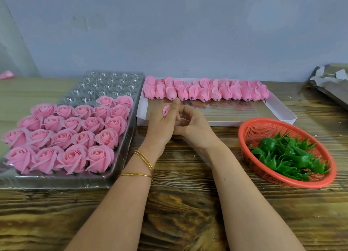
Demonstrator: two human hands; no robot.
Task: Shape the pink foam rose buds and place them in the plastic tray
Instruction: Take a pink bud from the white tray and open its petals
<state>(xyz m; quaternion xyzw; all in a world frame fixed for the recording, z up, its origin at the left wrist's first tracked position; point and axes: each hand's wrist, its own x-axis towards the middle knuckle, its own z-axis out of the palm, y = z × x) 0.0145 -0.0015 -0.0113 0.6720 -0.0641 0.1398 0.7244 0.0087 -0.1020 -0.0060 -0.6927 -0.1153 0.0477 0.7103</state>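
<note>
My left hand [163, 123] holds a small pink foam rose bud [166, 110] between thumb and fingers, just in front of the white box. My right hand [192, 124] is pressed against the left one, its fingers curled at the bud's base. Whether they grip the bud is hidden. A clear plastic tray [120, 153] on the left carries several opened pink roses [75, 136] in its near rows; its far cups stand bare. A row of unshaped pink buds [205, 90] lies along the back of the white box [282, 111].
An orange mesh basket [250, 126] with green plastic calyxes [288, 154] sits at the right. Crumpled grey cardboard [331, 81] lies at the far right. A stray pink piece [7, 74] rests at the far left by the wall. The wooden table [188, 203] spreads underneath.
</note>
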